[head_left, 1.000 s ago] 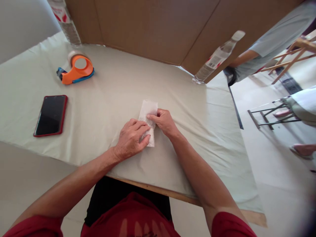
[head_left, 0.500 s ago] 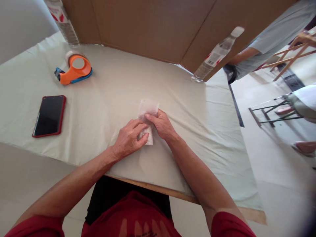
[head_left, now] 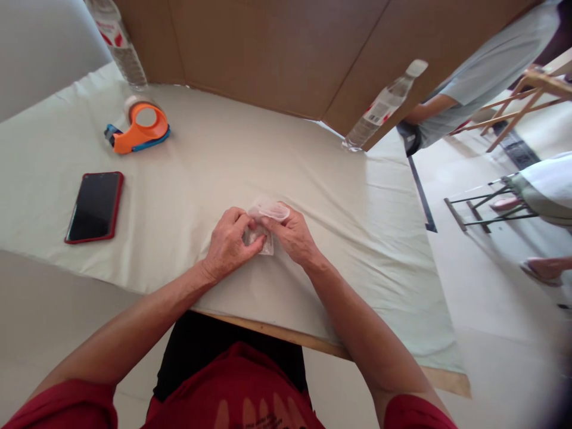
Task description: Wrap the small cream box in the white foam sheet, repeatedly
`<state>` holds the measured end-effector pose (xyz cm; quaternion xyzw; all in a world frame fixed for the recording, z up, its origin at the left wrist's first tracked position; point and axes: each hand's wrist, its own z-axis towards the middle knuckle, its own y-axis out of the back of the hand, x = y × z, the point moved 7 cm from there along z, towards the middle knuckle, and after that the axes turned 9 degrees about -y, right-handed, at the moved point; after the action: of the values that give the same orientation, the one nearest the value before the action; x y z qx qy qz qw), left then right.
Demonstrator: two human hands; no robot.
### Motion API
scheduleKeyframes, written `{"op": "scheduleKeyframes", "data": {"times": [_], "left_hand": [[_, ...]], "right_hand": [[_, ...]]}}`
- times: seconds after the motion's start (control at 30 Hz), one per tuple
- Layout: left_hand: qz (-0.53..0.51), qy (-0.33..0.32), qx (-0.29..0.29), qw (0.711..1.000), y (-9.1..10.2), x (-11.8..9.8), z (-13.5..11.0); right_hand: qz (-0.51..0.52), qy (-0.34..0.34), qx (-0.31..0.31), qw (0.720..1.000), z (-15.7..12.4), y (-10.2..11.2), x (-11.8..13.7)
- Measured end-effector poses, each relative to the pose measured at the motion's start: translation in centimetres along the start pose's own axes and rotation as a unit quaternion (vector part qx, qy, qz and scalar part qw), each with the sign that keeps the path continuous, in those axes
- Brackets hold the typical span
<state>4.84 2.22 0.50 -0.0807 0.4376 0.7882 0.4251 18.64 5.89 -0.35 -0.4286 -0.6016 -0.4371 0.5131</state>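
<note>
A small, pale, translucent piece of bubble wrap (head_left: 267,246) lies on the cloth between my two hands, its far end folded up and over. My right hand (head_left: 295,236) is closed on the folded end, thumb on top and fingers behind it. The curled fingers of my left hand (head_left: 233,242) grip the near part from the left side, thumb across its front. Whether something is wrapped inside cannot be made out, since my fingers cover much of it.
An orange tape dispenser (head_left: 145,132) and a red-cased phone (head_left: 95,207) lie on the left of the cloth-covered table (head_left: 214,149). Two water bottles (head_left: 126,59) stand against a cardboard panel (head_left: 268,53) at the back. Beyond the right edge, other people sit near a folding stool (head_left: 480,208).
The far end of the bubble wrap, which stood out flat, is now folded over toward me by my right hand. My left hand keeps hold of the near part. The view has shifted slightly.
</note>
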Motion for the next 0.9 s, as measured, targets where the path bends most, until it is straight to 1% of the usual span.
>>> {"op": "scheduleKeyframes", "data": {"times": [0.17, 0.27, 0.33, 0.4, 0.5, 0.67, 0.73, 0.83, 0.9], "left_hand": [[-0.008, 0.041, -0.017, 0.999, -0.2, 0.8, -0.2], [-0.015, 0.073, -0.016, 0.997, -0.4, 1.4, -0.4], [-0.025, 0.085, -0.018, 0.996, -0.5, 1.7, -0.5], [-0.044, 0.083, -0.016, 0.995, -0.7, 1.9, -0.6], [-0.076, 0.065, 0.003, 0.995, -1.1, 2.0, -0.5], [-0.108, 0.029, 0.035, 0.993, -1.4, 1.7, -0.1], [-0.112, 0.046, 0.051, 0.991, -1.6, 1.9, -0.1], [-0.117, 0.098, 0.074, 0.986, -1.8, 2.4, -0.4], [-0.130, 0.110, 0.078, 0.982, -1.8, 2.5, -0.5]], "right_hand": [[-0.035, 0.011, -0.009, 0.999, -0.6, 0.1, 0.7], [-0.049, 0.026, -0.009, 0.998, -1.0, 0.0, 1.1], [-0.058, 0.025, -0.015, 0.998, -1.4, -0.1, 0.9], [-0.067, 0.018, -0.029, 0.997, -1.9, -0.3, 0.4], [-0.076, 0.039, -0.050, 0.995, -2.8, -0.8, 0.0], [-0.128, 0.081, -0.051, 0.987, -3.7, -1.4, 0.2], [-0.162, 0.100, -0.065, 0.980, -3.9, -1.2, 0.4], [-0.214, 0.132, -0.091, 0.963, -4.2, -1.0, 0.6], [-0.237, 0.156, -0.091, 0.954, -4.4, -0.9, 0.8]]}}
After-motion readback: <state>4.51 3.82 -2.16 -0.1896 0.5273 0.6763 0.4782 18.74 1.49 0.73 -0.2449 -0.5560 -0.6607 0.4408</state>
